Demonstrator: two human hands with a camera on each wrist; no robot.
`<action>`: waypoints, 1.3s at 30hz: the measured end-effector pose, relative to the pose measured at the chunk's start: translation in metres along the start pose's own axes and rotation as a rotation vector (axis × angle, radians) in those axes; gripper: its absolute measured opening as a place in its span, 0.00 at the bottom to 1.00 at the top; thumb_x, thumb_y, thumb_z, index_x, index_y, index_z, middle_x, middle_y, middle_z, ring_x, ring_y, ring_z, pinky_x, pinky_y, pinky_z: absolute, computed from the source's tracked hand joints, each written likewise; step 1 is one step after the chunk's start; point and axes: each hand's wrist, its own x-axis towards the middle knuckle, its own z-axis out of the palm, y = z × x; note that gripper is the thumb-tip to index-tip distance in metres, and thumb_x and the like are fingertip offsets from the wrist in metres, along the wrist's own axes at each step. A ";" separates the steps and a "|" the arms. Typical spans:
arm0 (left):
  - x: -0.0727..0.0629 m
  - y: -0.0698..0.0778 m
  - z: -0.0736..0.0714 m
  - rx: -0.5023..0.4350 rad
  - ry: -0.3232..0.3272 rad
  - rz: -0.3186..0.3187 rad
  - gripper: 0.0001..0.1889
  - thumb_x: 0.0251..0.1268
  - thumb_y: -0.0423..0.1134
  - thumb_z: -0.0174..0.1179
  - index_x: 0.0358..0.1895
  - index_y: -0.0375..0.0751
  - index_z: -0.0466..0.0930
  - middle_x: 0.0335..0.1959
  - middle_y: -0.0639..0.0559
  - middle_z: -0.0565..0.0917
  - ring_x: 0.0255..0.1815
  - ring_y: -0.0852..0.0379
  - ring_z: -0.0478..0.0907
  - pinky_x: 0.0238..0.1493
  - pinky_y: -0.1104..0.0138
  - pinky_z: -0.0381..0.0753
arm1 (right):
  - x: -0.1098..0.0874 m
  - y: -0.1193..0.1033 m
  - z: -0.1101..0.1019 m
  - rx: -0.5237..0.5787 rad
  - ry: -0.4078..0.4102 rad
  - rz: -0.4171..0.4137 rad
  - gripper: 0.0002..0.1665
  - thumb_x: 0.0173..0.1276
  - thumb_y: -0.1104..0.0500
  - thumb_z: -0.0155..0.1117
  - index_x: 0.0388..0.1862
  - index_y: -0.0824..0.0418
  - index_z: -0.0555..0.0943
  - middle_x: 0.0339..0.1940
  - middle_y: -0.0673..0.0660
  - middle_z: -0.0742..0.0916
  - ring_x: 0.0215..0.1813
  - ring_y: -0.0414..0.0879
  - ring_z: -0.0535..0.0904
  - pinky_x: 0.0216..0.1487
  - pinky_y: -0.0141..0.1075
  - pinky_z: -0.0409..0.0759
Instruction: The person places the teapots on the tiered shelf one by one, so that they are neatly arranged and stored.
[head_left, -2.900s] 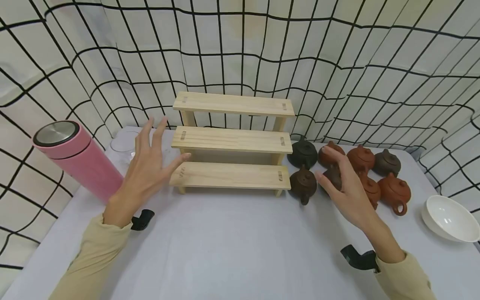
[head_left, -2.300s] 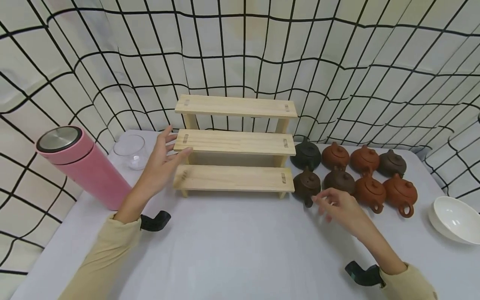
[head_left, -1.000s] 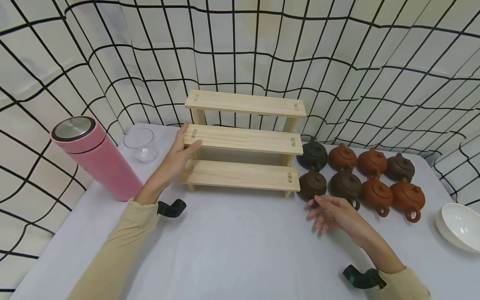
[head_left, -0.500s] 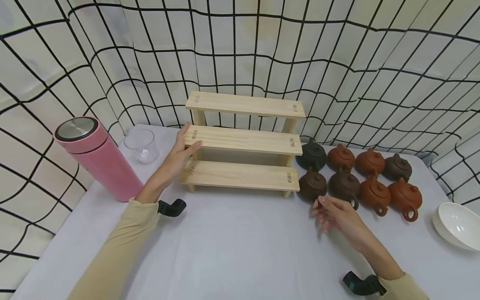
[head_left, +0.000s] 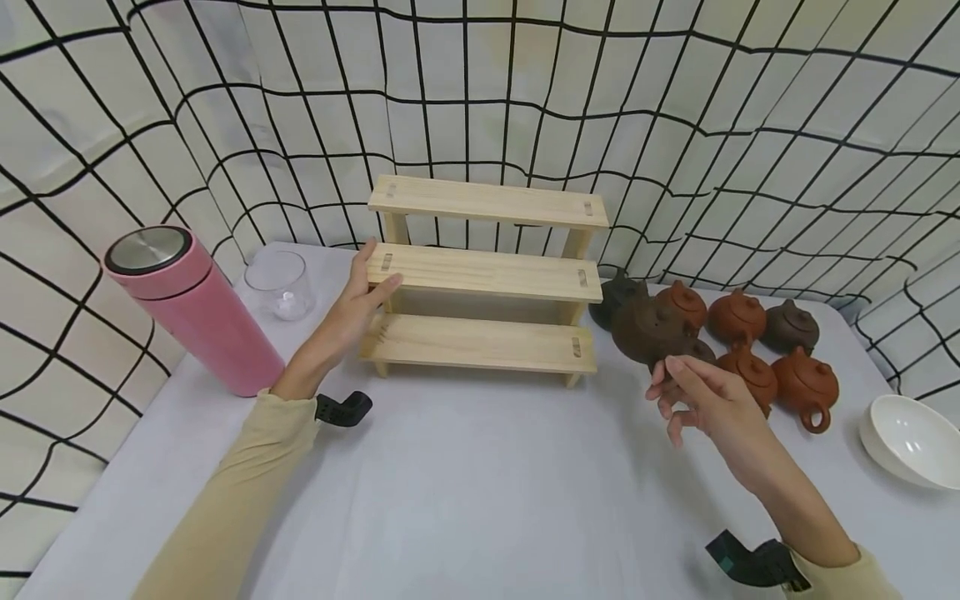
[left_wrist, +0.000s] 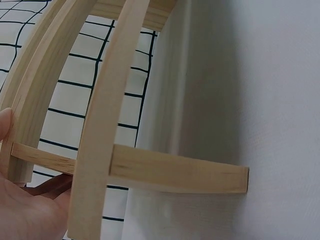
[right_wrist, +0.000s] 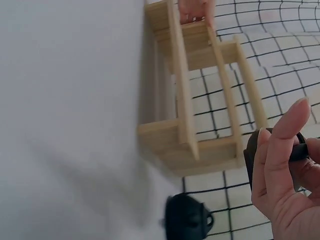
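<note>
My left hand (head_left: 341,321) grips the left end of the middle board of a three-tier wooden display stand (head_left: 487,271), with the thumb on its top face. In the left wrist view, part of that hand (left_wrist: 30,210) shows at the end of the boards. My right hand (head_left: 720,404) pinches a dark brown teapot (head_left: 643,329) by its handle and holds it up off the table, right of the stand. The right wrist view shows those fingers (right_wrist: 280,162) largely covering the held teapot. Behind it, a black teapot (head_left: 617,293) is partly hidden.
Several reddish and brown teapots (head_left: 804,379) stand in two rows at the right, with a white bowl (head_left: 911,442) beyond them. At the left are a pink thermos (head_left: 206,312) and a clear glass cup (head_left: 281,285). Black wire mesh (head_left: 480,100) encloses the white-covered table.
My left hand has come from beside the stand to grip its middle board. My right hand has taken the front brown teapot by the handle and lifted it.
</note>
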 end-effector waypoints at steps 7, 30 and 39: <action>-0.001 0.002 0.001 -0.021 0.004 0.008 0.42 0.87 0.46 0.44 0.85 0.46 0.22 0.86 0.48 0.26 0.84 0.54 0.22 0.82 0.52 0.28 | 0.022 -0.034 0.010 0.053 -0.046 -0.081 0.23 0.87 0.46 0.49 0.49 0.65 0.79 0.39 0.58 0.84 0.35 0.49 0.78 0.28 0.37 0.83; 0.001 0.002 0.003 -0.019 -0.002 0.007 0.42 0.87 0.47 0.44 0.85 0.47 0.21 0.86 0.46 0.26 0.85 0.52 0.23 0.83 0.51 0.29 | 0.145 -0.145 0.105 0.204 -0.248 -0.120 0.20 0.87 0.52 0.50 0.44 0.66 0.79 0.34 0.57 0.85 0.31 0.44 0.77 0.29 0.32 0.78; 0.001 0.002 0.002 -0.017 0.006 0.009 0.42 0.87 0.45 0.44 0.84 0.43 0.22 0.86 0.43 0.28 0.85 0.50 0.26 0.83 0.51 0.31 | 0.185 -0.162 0.135 0.245 -0.240 -0.100 0.20 0.87 0.54 0.51 0.42 0.69 0.78 0.28 0.58 0.83 0.27 0.42 0.76 0.26 0.31 0.78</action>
